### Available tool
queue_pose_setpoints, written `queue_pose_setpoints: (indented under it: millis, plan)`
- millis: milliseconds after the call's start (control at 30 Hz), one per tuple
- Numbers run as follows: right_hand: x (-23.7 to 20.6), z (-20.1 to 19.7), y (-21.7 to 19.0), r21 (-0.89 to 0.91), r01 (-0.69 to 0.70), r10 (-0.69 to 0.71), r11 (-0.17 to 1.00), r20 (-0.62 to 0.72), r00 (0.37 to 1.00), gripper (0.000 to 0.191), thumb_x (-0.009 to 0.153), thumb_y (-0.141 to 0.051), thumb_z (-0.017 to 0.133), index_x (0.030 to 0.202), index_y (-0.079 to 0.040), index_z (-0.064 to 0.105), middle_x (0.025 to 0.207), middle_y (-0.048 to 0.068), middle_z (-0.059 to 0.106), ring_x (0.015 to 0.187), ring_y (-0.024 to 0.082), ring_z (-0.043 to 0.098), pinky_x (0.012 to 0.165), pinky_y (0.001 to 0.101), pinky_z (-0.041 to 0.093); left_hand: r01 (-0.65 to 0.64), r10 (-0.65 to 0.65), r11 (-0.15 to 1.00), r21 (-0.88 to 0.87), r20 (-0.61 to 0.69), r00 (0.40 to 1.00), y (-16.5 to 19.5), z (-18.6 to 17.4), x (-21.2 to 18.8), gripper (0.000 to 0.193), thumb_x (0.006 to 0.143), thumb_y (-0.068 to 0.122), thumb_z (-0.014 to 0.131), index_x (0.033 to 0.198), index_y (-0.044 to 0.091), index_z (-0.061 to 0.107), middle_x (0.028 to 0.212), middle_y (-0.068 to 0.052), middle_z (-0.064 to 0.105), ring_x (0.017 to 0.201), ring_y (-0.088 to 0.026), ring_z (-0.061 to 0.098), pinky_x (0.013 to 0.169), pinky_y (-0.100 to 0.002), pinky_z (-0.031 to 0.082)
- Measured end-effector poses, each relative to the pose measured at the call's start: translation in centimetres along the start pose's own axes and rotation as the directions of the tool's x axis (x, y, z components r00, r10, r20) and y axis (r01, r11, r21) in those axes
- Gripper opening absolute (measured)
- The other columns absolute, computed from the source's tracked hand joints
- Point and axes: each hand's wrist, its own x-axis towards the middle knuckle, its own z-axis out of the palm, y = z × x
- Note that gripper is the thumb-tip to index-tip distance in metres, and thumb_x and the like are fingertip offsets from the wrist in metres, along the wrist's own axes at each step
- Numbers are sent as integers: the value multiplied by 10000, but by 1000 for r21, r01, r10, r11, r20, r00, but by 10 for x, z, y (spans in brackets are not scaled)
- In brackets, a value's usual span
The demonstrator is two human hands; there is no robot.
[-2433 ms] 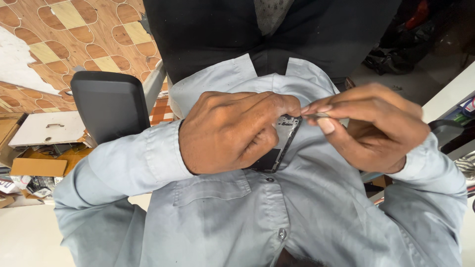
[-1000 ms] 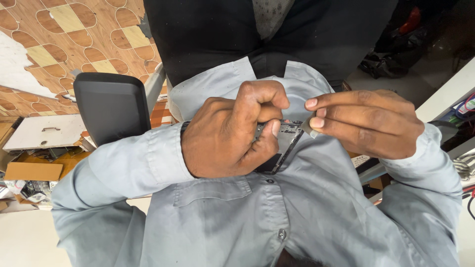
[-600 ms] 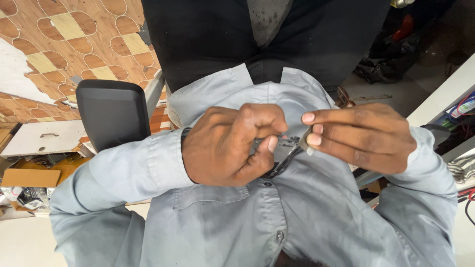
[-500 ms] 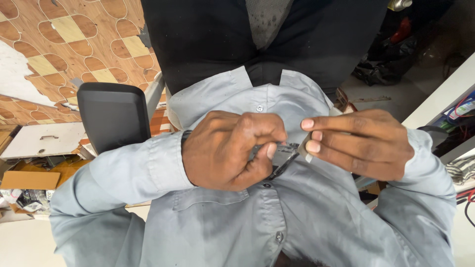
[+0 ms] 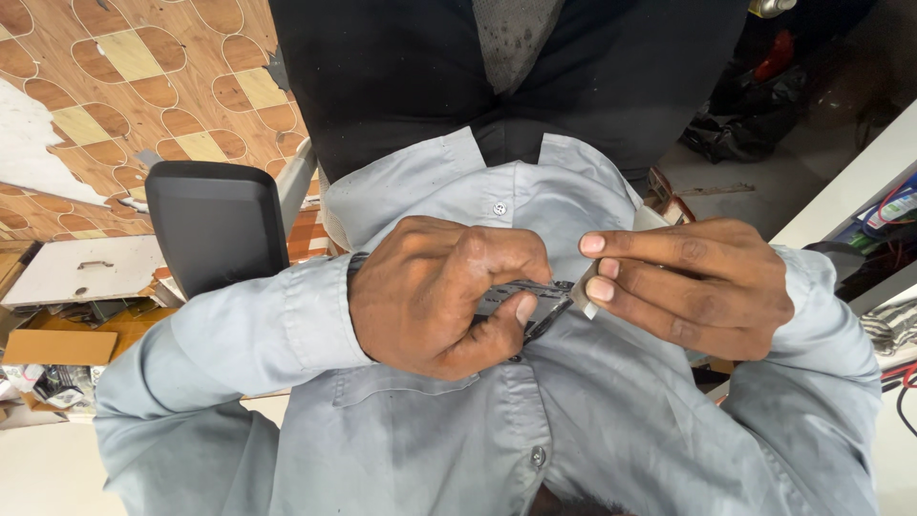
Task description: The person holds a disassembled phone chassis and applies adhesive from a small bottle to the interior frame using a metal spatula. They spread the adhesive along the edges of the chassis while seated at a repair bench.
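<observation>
My left hand (image 5: 444, 296) is curled in a fist around a small flat dark part (image 5: 523, 290), held against the front of a grey-blue button shirt (image 5: 449, 449). Only the part's right end shows past my thumb. My right hand (image 5: 693, 287) meets it from the right. Its thumb and fingertips pinch a small pale strip (image 5: 581, 299) at the end of the dark part. The rest of the part is hidden inside my left fist.
A black chair back (image 5: 215, 225) stands at the left over a patterned tile floor (image 5: 115, 67). Below it lie a white panel (image 5: 81, 268) and a cardboard box (image 5: 57, 346). A white table edge (image 5: 850, 182) with cables (image 5: 893, 205) runs along the right.
My left fist has closed further over the dark part, so less of it shows. My right fingers have shifted to pinch the pale strip at its end.
</observation>
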Motion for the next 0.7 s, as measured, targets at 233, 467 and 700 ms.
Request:
queue_pose_setpoints:
  millis: [233,467,700]
  plan:
    - [0,1,2,-34,16,-16,999,-4,1000,167,849,84,802,993,9,763,961,80,688,992,290,744,739,292,611,5,-4,1000,24,-19,1000,-1,1,0,295,1020,8,601,1229,-21,396,951,-116,731,738,-208,748,577,-291,587]
    - [-1,0,1,-78,26,-26,997,2,1000,177,851,80,802,1009,8,767,960,73,687,987,278,745,730,290,610,31,-29,998,56,-30,999,-2,2,0,268,1023,1,611,1214,-19,425,961,-101,735,769,-216,766,630,-320,606]
    - [-4,0,2,-99,33,-33,995,7,999,189,847,84,808,1018,12,771,990,82,695,990,277,745,732,300,612,35,-34,996,83,-12,999,0,-2,5,267,1012,-19,606,1253,-15,493,1021,-85,733,831,-205,779,675,-296,631]
